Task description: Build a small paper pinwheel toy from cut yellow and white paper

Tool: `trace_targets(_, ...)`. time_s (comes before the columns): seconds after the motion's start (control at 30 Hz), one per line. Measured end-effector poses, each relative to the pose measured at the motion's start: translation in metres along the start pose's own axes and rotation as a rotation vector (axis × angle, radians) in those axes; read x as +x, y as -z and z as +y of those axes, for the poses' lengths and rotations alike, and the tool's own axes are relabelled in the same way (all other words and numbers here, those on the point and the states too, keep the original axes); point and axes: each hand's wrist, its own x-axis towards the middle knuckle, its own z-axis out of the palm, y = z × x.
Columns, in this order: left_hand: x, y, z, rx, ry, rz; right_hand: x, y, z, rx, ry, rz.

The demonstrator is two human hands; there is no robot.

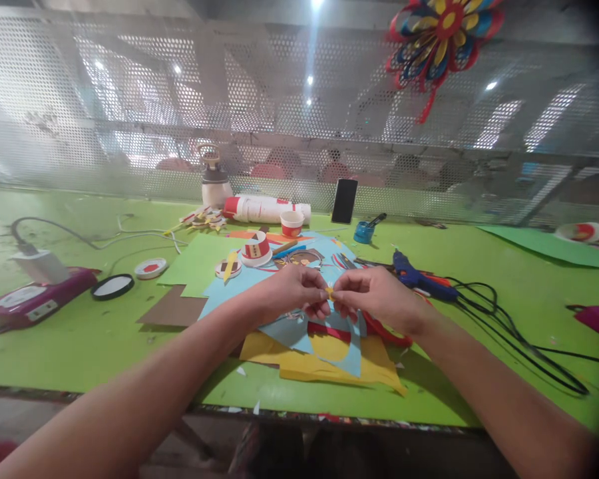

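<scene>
Between my fingertips, above the middle of the work, is a small yellow piece of paper. My left hand pinches it from one side, and my right hand pinches it from the other. Its exact shape is too small to make out. Below both hands lie light blue paper sheets with cut-outs, over yellow paper. Red-handled scissors rest partly hidden beneath my right hand. Just beyond my left hand stands a red and white paper cup.
A blue glue gun with a looping black cable lies right. At the left sit a purple power strip with a white charger and round lids. A phone, a blue jar and a rolled tube stand or lie behind.
</scene>
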Motion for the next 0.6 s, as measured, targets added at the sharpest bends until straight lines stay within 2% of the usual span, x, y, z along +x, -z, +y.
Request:
trace_targets(0.1, -0.002, 0.002, 0.002, 0.026, -0.033, -0.007, 0.001, 0.001, 0.000, 0.073, 0.021, 0.026)
trace_targets(0.2, -0.003, 0.012, 0.008, 0.064, -0.097, 0.012, 0.003, 0.002, -0.001, 0.180, 0.027, 0.092)
trace_targets(0.27, -0.004, 0.027, 0.014, 0.069, -0.122, 0.098, 0.005, 0.004, 0.000, 0.250, 0.006, 0.152)
trace_targets(0.3, -0.005, 0.038, 0.018, 0.086, -0.145, 0.190, 0.006, 0.005, 0.000, 0.273, -0.004, 0.177)
trace_targets(0.33, -0.006, 0.050, 0.022, 0.106, -0.168, 0.332, 0.007, 0.005, 0.001, 0.287, -0.008, 0.195)
trace_targets(0.4, -0.010, 0.076, 0.030, 0.195, -0.141, 0.700, 0.009, 0.006, 0.004, 0.299, 0.001, 0.214)
trace_targets(0.43, -0.013, 0.090, 0.033, 0.234, -0.115, 0.805, 0.010, 0.007, 0.005, 0.303, 0.005, 0.219)
trace_targets(0.53, -0.025, 0.122, 0.032, 0.355, 0.043, 0.996, 0.012, 0.006, 0.008, 0.315, 0.023, 0.224)
trace_targets(0.6, -0.034, 0.135, 0.022, 0.438, 0.202, 1.037, 0.013, 0.006, 0.010, 0.319, 0.037, 0.223)
